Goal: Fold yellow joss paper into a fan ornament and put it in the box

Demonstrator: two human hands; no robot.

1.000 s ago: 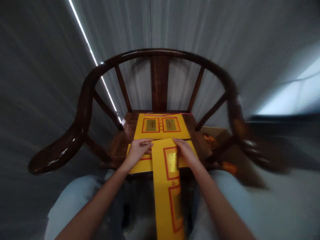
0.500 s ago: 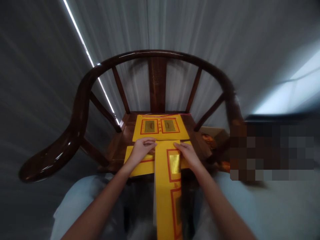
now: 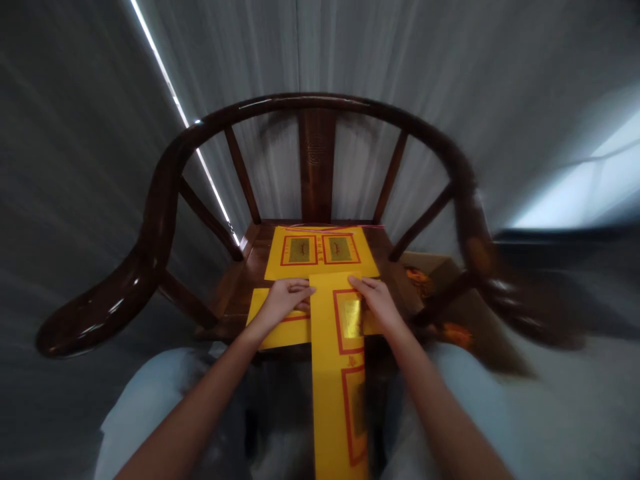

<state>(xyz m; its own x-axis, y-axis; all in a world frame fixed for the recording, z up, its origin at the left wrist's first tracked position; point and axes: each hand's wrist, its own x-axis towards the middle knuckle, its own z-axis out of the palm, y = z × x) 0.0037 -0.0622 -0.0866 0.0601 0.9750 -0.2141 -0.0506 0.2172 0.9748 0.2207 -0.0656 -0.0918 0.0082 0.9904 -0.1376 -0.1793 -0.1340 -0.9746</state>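
A long sheet of yellow joss paper with red frames and gold patches hangs over the front of a wooden chair seat toward my lap. My left hand pinches its upper left edge between thumb and fingers. On the opposite edge, near the top corner, my right hand grips it the same way. Beneath both hands lies another yellow sheet, partly covered. Farther back, a flat stack of printed yellow paper rests on the seat.
The dark chair's curved armrail rings the seat, with its back splat behind the paper. Pink strings lie at the seat's back. A cardboard box with orange items stands at the right. Grey corrugated sheeting rises behind.
Both hands keep their hold on the paper, and its top edge has risen slightly. The view has shifted a little.
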